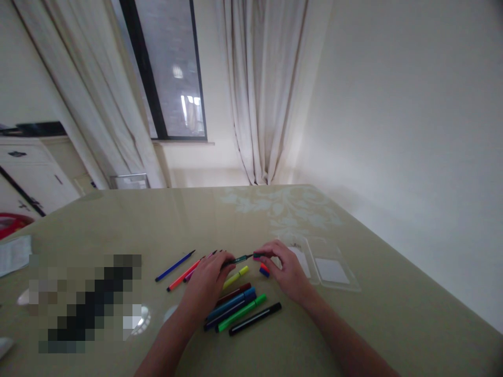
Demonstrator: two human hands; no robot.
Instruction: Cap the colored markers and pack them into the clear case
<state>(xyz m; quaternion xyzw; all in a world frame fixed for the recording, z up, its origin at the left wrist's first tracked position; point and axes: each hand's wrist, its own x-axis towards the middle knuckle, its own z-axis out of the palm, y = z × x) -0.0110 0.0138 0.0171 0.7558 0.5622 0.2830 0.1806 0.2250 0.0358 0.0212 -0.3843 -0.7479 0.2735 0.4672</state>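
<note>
My left hand (207, 273) grips a dark green marker (240, 259), its uncapped tip pointing right. Closed around a small dark cap (258, 255) is my right hand (286, 266), close to that tip; a bit of pink shows beside the cap. Under my right fingers lie red and blue caps (264, 270). Uncapped markers lie beyond and beside my left hand: a blue one (175, 266), a red one (181, 276) and a purple one partly hidden by the hand. A yellow marker (236, 277) is between my hands. Nearer me lie capped markers, including a green one (241, 313) and a black one (255, 319).
A clear plastic case (338, 285) with white paper inside lies open right of my right hand. A blurred dark patch (90, 303) covers things on the left of the table (176, 220). Papers (15, 255) lie at the left edge. A wall (412, 131) runs along the right.
</note>
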